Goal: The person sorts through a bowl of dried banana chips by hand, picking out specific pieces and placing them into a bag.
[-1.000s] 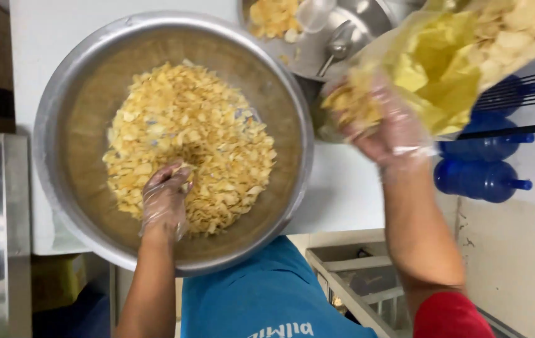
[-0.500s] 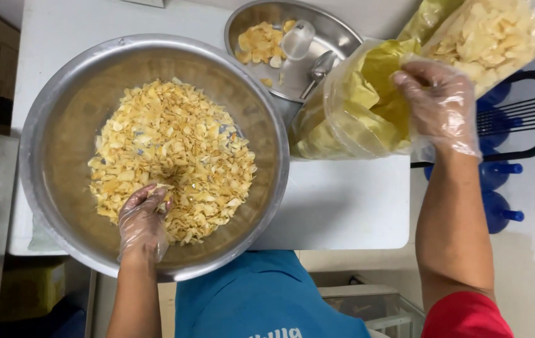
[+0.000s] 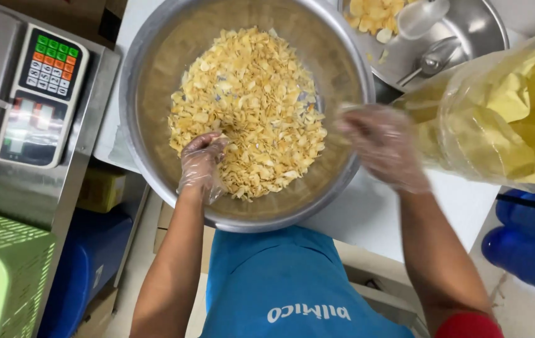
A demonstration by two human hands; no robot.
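Pale yellow fried chips point(image 3: 248, 112) sit heaped in a big round stainless-steel mixing bowl point(image 3: 155, 81), which takes up the near edge of the white bench point(image 3: 367, 216) and hangs a bit over it toward the person in the blue apron point(image 3: 286, 281).

The left hand point(image 3: 201, 166), in a thin clear plastic glove, is down in the heap at the near side of the bowl, fingers curled into the chips, so the grip is closed loosely on a handful of them. The right hand point(image 3: 383, 147) (also gloved, and pretty blurred) hovers over the bowl's right rim with the fingers spread; it looks open, with nothing I can make out held in it.

Just beside that hand, toward the right edge of the bench, there's a large clear plastic bag with yellow lining point(image 3: 505, 119), bulging and full of the same sort of chips. At the far side of the bench, touching or nearly touching the big bowl, is a smaller steel bowl point(image 3: 474, 31) with a few chips, a white plastic cup point(image 3: 420, 15) and a metal scoop point(image 3: 433, 59) in it.

Off the bench's left edge stands a steel digital weighing scale with a coloured keypad point(image 3: 42, 94), and a green mesh plastic basket point(image 3: 5, 275) below it. Blue plastic water jugs point(image 3: 530, 250) are on the floor off the right edge.
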